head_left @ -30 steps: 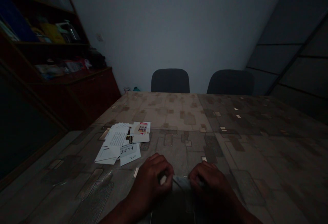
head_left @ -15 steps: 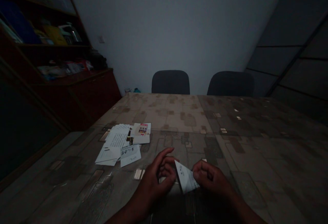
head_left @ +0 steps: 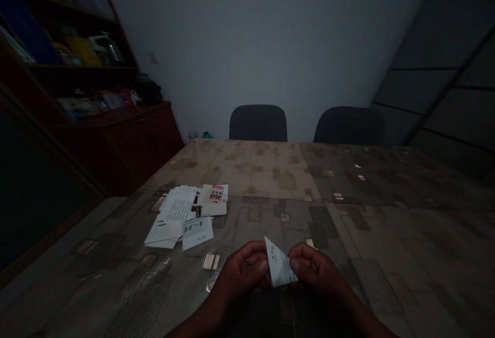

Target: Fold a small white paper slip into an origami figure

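A white folded paper triangle [head_left: 279,266] with printed marks is held over the near part of the table. My right hand [head_left: 315,267] pinches its right edge between thumb and fingers. My left hand [head_left: 247,268] is at its left edge, fingers curled and thumb bent in against them; the fingertips behind the paper are partly hidden. To the left on the table lies a loose pile of printed papers [head_left: 178,209], with a card bearing a red and dark picture [head_left: 215,194] on top at its right side.
The table [head_left: 247,173] has a patterned cover. Two dark chairs [head_left: 258,123] [head_left: 349,125] stand behind its far edge. A dark red cabinet [head_left: 143,139] with filled shelves is at the left. A teal object [head_left: 207,135] shows beyond the far edge.
My left hand has closed its fingers and come up against the triangle's left edge. The triangle has turned slightly more upright, still in my right hand.
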A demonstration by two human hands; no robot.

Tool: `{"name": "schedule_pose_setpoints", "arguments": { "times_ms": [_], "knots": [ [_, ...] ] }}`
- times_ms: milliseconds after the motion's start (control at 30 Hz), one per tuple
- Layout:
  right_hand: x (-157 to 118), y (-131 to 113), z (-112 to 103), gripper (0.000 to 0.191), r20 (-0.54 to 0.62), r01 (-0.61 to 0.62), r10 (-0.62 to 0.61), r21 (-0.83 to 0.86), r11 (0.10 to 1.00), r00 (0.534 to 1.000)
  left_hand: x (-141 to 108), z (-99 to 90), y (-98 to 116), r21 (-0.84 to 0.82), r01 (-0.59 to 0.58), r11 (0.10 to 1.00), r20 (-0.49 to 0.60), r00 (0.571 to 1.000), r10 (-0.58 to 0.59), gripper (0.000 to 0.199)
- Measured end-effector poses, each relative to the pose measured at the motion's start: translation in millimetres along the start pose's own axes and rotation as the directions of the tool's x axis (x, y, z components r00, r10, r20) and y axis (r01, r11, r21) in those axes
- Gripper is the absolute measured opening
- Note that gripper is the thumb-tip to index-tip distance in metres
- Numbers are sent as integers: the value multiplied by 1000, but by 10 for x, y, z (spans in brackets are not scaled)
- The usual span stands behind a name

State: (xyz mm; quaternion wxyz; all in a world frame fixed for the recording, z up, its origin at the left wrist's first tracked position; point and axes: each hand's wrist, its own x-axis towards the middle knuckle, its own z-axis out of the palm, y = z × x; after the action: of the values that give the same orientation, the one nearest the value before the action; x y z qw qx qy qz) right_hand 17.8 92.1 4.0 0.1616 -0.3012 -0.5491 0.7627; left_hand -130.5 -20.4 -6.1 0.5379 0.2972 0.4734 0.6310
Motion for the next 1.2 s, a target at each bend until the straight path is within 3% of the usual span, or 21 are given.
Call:
{"name": "schedule_pose_setpoints", "arguments": {
  "times_ms": [100, 200, 333, 433, 567, 633, 733, 833, 967, 1100, 1200],
  "knots": [
    [-22, -29, 7, 38, -36, 23, -26, -87, 996, 999, -11, -7, 29, 103, -57, 993, -100, 993, 67, 43],
    [-50, -72, -1, 25, -48, 149, -171, -295, 944, 984, -43, -1, 111, 328, -151, 933, -178, 960, 218, 43],
    [-87, -104, -14, 15, 12, 275, -322, -548, 790, 947, -78, 27, 224, 566, -180, 805, -130, 944, 303, 29],
    [-104, -95, -23, 10, 86, 362, -443, -721, 590, 892, -76, 54, 293, 732, -243, 636, -21, 926, 378, 17],
    [-100, -76, -47, 12, 296, 507, -600, -834, 217, 743, -67, 59, 346, 841, -300, 450, 53, 874, 483, 30],
    [-90, -70, -59, 13, 348, 525, -609, -841, 134, 713, -62, 49, 332, 859, -366, 357, 138, 839, 527, 29],
    [-77, -63, -62, 14, 383, 545, -601, -831, 106, 701, -49, 39, 265, 846, -487, 218, 307, 779, 547, 9],
    [-77, -47, -38, 15, 386, 579, -621, -803, 138, 683, -40, 41, 201, 830, -526, 184, 349, 748, 564, 10],
    [-84, -3, 11, 21, 330, 578, -655, -791, 201, 680, -44, 53, 177, 832, -519, 193, 341, 754, 561, 12],
    [-72, 31, 17, 20, 336, 559, -641, -810, 177, 690, -39, 43, 174, 836, -511, 201, 337, 766, 547, 15],
    [-60, 14, -28, 17, 330, 557, -635, -808, 194, 699, -12, 5, 209, 859, -439, 264, 253, 812, 525, 16]
  ]
}}
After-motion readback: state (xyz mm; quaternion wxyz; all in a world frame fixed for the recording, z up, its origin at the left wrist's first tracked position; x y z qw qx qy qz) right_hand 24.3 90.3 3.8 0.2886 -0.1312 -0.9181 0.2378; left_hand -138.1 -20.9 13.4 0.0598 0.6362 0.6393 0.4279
